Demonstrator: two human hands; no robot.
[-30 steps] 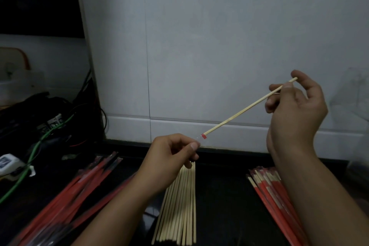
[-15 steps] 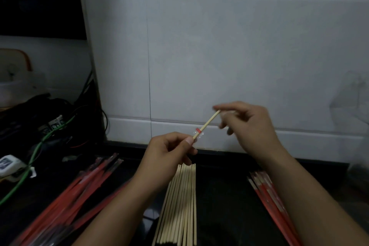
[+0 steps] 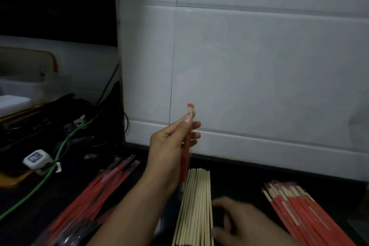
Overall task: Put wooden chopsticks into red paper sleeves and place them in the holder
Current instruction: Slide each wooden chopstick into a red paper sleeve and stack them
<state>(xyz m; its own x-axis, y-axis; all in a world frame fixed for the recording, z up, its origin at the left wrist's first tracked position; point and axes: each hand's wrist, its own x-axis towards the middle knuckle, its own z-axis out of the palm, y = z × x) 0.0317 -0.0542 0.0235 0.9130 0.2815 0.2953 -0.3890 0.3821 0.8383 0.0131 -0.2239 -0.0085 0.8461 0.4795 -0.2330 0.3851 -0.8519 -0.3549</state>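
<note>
My left hand (image 3: 171, 150) holds a red paper sleeve (image 3: 185, 158) upright, thumb pressed near its top, with a chopstick tip showing at the sleeve's mouth. Below it a bundle of bare wooden chopsticks (image 3: 196, 205) lies on the dark counter. My right hand (image 3: 243, 223) is low at the right side of that bundle, fingers touching the sticks; whether it grips one I cannot tell. Empty red sleeves (image 3: 95, 191) lie in a pile on the left. Sleeved chopsticks (image 3: 299, 209) are stacked on the right. No holder is in view.
A white tiled wall (image 3: 249, 76) rises right behind the counter. On the left are tangled black cables, a green cable (image 3: 54, 164), a small white device (image 3: 37, 159) and a white tray (image 3: 14, 104).
The chopstick has gone into the sleeve. My left hand has raised the sleeve upright. My right hand let go of the stick and dropped to the bare bundle.
</note>
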